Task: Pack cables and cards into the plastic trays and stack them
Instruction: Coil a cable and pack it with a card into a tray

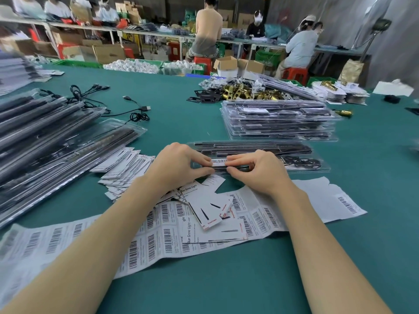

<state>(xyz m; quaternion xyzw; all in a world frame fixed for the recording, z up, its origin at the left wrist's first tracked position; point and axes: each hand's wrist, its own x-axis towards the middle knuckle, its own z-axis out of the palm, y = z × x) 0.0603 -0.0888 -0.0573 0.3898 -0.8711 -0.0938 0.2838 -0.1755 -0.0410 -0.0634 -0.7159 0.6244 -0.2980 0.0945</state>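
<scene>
A clear plastic tray (pixel 294 152) holding black bars and a coiled cable lies flat on the green table in front of me. A white barcode sticker (pixel 219 161) sits on the tray's near edge. My left hand (pixel 179 165) pinches the sticker's left end and my right hand (pixel 256 169) pinches its right end, thumbs under the tray's edge. White product cards (pixel 205 210) lie loose just below my hands, on top of long barcode label sheets (pixel 158 236).
A stack of packed trays (pixel 278 121) stands behind the tray, another tray pile (pixel 45 132) at the left. More cards (pixel 127 166) fan out left of my hands. Loose black cables (pixel 136 109) and brass parts (pixel 244 92) lie farther back. People sit at benches beyond the table.
</scene>
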